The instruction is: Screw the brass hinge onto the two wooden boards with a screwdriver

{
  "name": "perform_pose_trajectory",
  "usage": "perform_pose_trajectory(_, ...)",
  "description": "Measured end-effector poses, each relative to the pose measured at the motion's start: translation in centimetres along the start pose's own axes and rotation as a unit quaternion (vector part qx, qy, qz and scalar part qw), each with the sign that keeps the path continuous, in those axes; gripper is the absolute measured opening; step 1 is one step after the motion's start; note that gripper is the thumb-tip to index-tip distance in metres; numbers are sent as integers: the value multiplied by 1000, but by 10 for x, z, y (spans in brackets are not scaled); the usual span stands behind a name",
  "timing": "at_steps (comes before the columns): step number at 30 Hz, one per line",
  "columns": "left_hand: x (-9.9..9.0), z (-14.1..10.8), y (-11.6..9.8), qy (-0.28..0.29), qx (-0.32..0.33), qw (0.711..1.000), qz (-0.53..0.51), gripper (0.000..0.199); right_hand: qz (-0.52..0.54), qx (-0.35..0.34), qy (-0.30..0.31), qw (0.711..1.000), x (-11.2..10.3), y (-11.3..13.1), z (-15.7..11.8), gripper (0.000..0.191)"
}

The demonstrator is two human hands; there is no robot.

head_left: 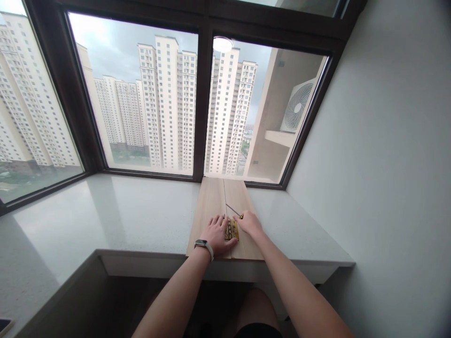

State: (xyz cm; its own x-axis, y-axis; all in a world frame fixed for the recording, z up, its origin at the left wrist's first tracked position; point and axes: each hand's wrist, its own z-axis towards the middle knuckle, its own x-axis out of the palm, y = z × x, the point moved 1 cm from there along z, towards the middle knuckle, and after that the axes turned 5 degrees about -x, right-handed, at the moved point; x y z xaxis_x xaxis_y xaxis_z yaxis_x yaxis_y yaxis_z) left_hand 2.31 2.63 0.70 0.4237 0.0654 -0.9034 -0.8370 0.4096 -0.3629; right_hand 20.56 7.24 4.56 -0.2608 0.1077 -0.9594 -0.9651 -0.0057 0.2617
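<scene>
A small yellow board with dark parts point(233, 230) lies on two light wooden planks point(211, 199) set side by side. My left hand point(216, 235), with a banded watch at its wrist, rests flat over the left side and lower edge of the board, fingers spread. To the right of the board, my right hand point(248, 221) is closed round the yellow and black handle of a screwdriver point(233, 210). Its thin metal shaft points up and left over the gap between the planks. Part of the board is hidden under my left hand.
The planks lie across a white stone sill point(148, 216) from its front edge to the window frame point(202, 108). A grey wall point(380, 141) rises on the right. A dark object point(4, 325) shows at the lower left corner.
</scene>
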Motion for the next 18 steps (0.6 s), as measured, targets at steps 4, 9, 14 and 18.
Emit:
perform_pose_trajectory(4, 0, 1, 0, 2, -1, 1000, 0, 102, -9, -8, -3, 1000, 8, 7, 4, 35)
perform_pose_trajectory(9, 3, 2, 1, -1, 2, 1000, -2, 104, -28, -41, -3, 999, -1, 13, 9, 19)
perform_pose_trajectory(14, 7, 3, 4, -1, -2, 1000, -2, 109, 49, -39, -55, 997, -3, 9, 18, 16)
perform_pose_trajectory(18, 7, 3, 4, 5, -6, 1000, -5, 111, 141, -45, -68, 987, 9, 9, 27, 19)
